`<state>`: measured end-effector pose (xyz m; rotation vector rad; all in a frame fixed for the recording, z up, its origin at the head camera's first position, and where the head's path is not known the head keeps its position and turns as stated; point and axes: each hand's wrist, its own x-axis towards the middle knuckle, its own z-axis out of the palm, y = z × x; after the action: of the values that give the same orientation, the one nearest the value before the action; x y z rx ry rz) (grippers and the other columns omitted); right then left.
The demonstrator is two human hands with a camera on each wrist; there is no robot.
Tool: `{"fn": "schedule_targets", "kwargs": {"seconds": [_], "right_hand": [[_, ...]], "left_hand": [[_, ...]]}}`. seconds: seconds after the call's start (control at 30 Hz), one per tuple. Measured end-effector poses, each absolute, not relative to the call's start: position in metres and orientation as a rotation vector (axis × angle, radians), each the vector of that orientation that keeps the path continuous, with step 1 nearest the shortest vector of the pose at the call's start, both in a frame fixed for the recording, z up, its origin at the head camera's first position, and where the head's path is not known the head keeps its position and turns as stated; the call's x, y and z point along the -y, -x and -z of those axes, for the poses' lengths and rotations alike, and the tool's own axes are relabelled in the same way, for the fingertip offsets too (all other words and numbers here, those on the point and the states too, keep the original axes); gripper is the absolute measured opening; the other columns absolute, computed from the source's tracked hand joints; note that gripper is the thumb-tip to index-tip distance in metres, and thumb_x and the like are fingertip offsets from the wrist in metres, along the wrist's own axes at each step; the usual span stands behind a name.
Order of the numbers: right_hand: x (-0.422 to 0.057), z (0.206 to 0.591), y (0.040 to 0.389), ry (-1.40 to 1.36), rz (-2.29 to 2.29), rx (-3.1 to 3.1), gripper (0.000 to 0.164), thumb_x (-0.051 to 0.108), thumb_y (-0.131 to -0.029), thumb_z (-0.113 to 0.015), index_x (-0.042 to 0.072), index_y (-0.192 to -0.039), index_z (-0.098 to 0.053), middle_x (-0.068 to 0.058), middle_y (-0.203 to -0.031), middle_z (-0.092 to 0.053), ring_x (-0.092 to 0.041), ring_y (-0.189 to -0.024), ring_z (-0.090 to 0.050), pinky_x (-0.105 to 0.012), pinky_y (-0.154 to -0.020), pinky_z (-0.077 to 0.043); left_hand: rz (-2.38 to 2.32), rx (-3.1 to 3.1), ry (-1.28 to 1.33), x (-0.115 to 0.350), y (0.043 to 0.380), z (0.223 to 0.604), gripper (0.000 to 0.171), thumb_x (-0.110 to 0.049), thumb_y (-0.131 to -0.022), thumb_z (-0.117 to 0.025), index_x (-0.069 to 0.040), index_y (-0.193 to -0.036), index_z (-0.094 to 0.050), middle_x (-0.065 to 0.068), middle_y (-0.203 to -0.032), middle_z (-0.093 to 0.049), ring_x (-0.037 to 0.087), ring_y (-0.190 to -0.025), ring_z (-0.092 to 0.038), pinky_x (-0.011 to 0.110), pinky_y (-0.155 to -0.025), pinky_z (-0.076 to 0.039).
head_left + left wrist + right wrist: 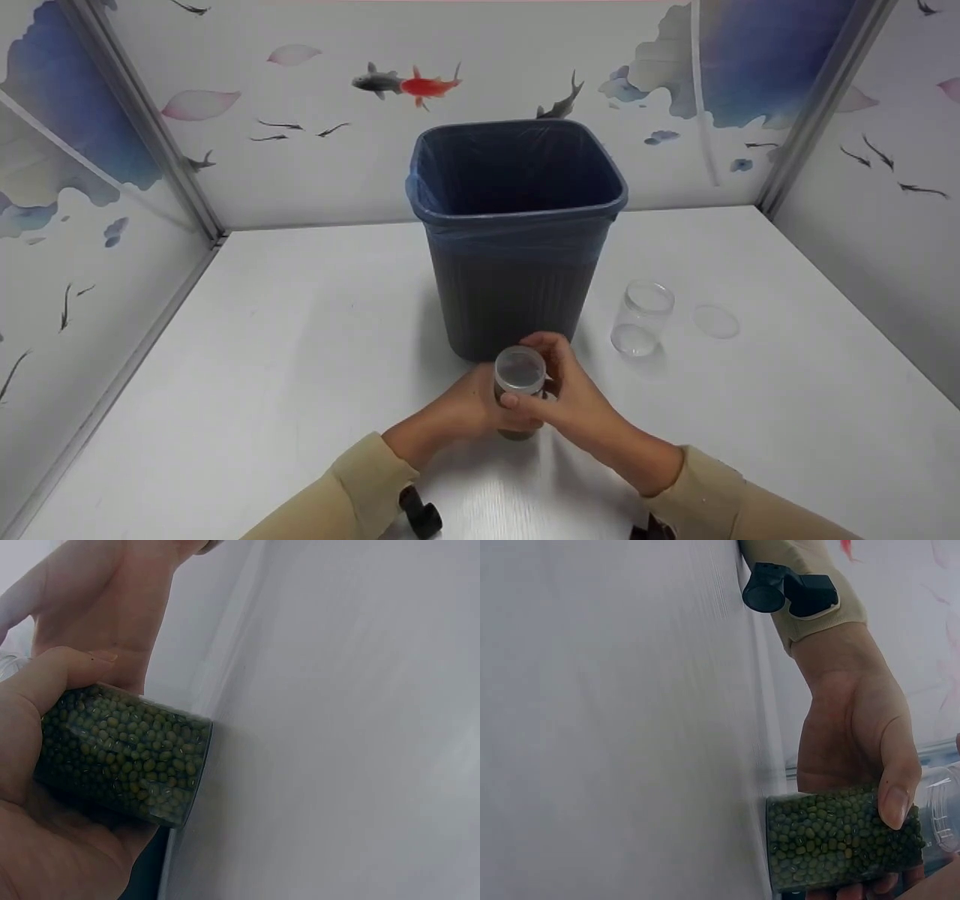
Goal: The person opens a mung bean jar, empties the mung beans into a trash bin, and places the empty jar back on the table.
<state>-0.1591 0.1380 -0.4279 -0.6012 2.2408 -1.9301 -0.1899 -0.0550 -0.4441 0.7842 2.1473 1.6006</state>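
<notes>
A clear jar of green mung beans (520,373) is upright near the table's front, before the bin. My left hand (471,401) grips it round the body, the thumb pressed to its side in the right wrist view, where the beans (832,836) fill the lower part. At the jar's clear top, my right hand (574,394) curls its thumb and fingers round the lid (520,366). The left wrist view shows the jar's bean-filled lower end (127,754) close up. The palm and fingers hide part of the jar.
Behind the hands stands a dark bin (517,289) lined with a blue bag (525,236). To its right are a second clear jar (643,319), with no beans visible inside, and a clear round lid (716,321) lying flat. Printed panels (300,165) border the white table (225,360).
</notes>
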Motion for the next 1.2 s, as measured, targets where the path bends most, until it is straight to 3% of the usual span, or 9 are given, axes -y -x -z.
{"fn": "schedule_targets", "kwargs": {"seconds": [0.2, 0.67, 0.93, 1.2], "right_hand": [[-0.1376, 0.4279, 0.1590, 0.591, 1.941, -2.250, 0.070, 0.023, -0.090, -0.086, 0.004, -0.140, -0.040, -0.013, -0.137, -0.056, -0.026, -0.130, -0.053, -0.052, -0.118, -0.036], [-0.1385, 0.4285, 0.1603, 0.666, 1.914, -2.241, 0.061, 0.022, -0.097, -0.080, 0.005, -0.149, -0.051, -0.013, -0.146, -0.058, -0.029, -0.136, -0.053, -0.053, -0.117, -0.038], [-0.1398, 0.4288, 0.1615, 0.675, 1.911, -2.269, 0.060, 0.023, -0.096, -0.082, 0.008, -0.149, -0.055, -0.013, -0.146, -0.056, -0.029, -0.134, -0.054, -0.049, -0.111, -0.043], [-0.1425, 0.4230, 0.1612, 0.744, 1.937, -2.402, 0.064, 0.013, -0.093, -0.083, 0.011, -0.152, -0.059, -0.005, -0.140, -0.056, -0.023, -0.135, -0.054, -0.059, -0.114, -0.040]], "left_hand": [[-1.567, -2.174, -0.787, 0.0551, 0.1900, 0.4446, 0.048, -0.022, -0.085, -0.087, -0.019, -0.129, -0.069, -0.010, -0.119, -0.070, 0.010, -0.105, -0.063, 0.031, -0.093, -0.051], [-1.567, -2.165, -0.761, 0.0557, 0.1888, 0.4423, 0.047, -0.016, -0.088, -0.087, -0.012, -0.130, -0.068, -0.004, -0.119, -0.069, 0.012, -0.101, -0.062, 0.028, -0.086, -0.052], [-1.543, -2.204, -0.769, 0.0559, 0.1895, 0.4424, 0.053, -0.018, -0.087, -0.088, -0.013, -0.135, -0.066, -0.005, -0.122, -0.068, 0.012, -0.105, -0.062, 0.030, -0.090, -0.052], [-1.504, -2.262, -0.773, 0.0563, 0.1893, 0.4433, 0.062, -0.019, -0.084, -0.090, -0.013, -0.139, -0.063, -0.007, -0.124, -0.067, 0.010, -0.112, -0.062, 0.033, -0.100, -0.049]]}}
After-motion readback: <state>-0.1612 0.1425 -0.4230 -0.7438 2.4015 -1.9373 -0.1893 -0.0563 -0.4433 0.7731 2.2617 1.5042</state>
